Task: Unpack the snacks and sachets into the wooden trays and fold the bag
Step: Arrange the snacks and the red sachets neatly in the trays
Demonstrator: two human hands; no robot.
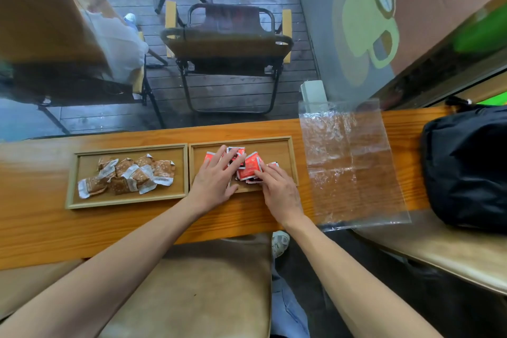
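Both hands, the left hand [216, 175] and the right hand [277, 186], lie with straight fingers on the red sachets [251, 166] in the right tray [293, 162], so a careless push could slide 1 over the low rim, and no writing is readable.

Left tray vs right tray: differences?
The left tray holds brown-and-white snack packets, untouched; the right tray holds red sachets. Both hands, left hand and right hand, rest on the right tray's pile. Both trays are rectangular wood, side by side on the counter.
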